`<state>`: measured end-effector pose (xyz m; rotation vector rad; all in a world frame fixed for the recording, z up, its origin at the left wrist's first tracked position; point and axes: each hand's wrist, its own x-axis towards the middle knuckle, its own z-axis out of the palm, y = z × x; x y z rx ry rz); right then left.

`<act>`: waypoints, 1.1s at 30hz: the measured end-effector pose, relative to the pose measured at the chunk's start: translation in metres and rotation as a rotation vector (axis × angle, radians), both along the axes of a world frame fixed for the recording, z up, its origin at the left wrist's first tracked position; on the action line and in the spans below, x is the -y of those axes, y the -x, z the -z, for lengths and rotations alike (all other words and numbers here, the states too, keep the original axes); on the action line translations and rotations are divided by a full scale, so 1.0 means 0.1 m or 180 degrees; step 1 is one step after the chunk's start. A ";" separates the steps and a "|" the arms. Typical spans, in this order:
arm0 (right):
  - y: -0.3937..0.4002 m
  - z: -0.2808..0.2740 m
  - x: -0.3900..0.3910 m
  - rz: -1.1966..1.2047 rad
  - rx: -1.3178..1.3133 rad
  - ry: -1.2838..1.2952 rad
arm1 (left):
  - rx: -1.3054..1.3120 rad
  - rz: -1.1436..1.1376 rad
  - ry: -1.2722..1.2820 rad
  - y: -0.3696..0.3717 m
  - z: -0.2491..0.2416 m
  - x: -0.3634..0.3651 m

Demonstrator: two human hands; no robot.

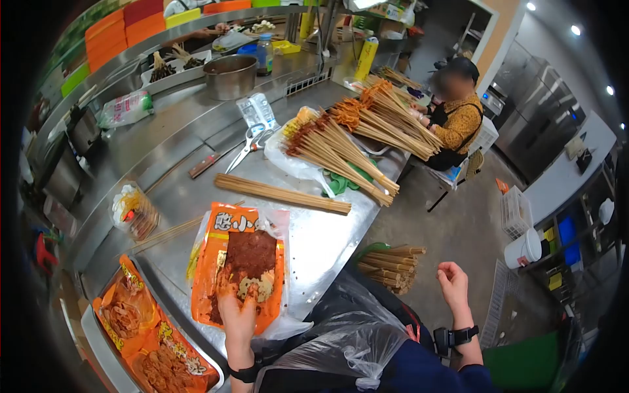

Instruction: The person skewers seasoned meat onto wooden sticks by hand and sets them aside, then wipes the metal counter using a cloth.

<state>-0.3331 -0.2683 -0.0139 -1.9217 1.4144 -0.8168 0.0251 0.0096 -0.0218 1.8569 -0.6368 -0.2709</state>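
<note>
My left hand (pixel 237 318) rests on an orange food packet (pixel 201 281) lying flat on the steel table. Its seasoning-smeared fingers are stretched out, with the thumb apart, against dark red seasoned food (pixel 252 252) and a patch of pale pieces (pixel 262 287). My right hand (pixel 453 281) is raised beyond the table edge, fingers curled in with nothing visible in them. Below and left of it stands a bundle of bare sticks (pixel 393 268). A bunch of wooden skewers (pixel 282 194) lies just past the packet. At lower left, a tray (pixel 219 373) carries opened orange packets of food (pixel 164 367).
Loaded skewers (pixel 341 154) lie along the table's far side, near scissors (pixel 246 147) and a red-handled knife (pixel 203 166). A plastic tub (pixel 137 213) stands at left, a metal pot (pixel 230 77) behind. Another person (pixel 458 118) sits at the far end.
</note>
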 end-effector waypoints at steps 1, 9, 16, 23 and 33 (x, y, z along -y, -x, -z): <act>-0.06 -0.01 0.03 -0.0093 -0.0041 0.0055 | 0.0140 -0.0019 0.0132 0.00 0.03 -0.02; -0.34 -0.04 -0.13 -0.0510 -0.0235 0.0416 | 0.0262 -0.0080 0.0154 -0.03 0.22 -0.23; -0.03 -0.13 -0.41 -0.0149 -0.0310 0.0297 | 0.0143 0.0120 0.0457 -0.02 0.21 -0.23; 0.28 -0.04 -0.55 0.0143 0.0076 0.0163 | 0.0151 0.0311 0.0328 0.03 0.16 -0.15; -0.06 -0.04 -0.23 -0.0295 -0.0215 0.0317 | 0.0160 -0.0067 0.0676 0.08 0.18 -0.30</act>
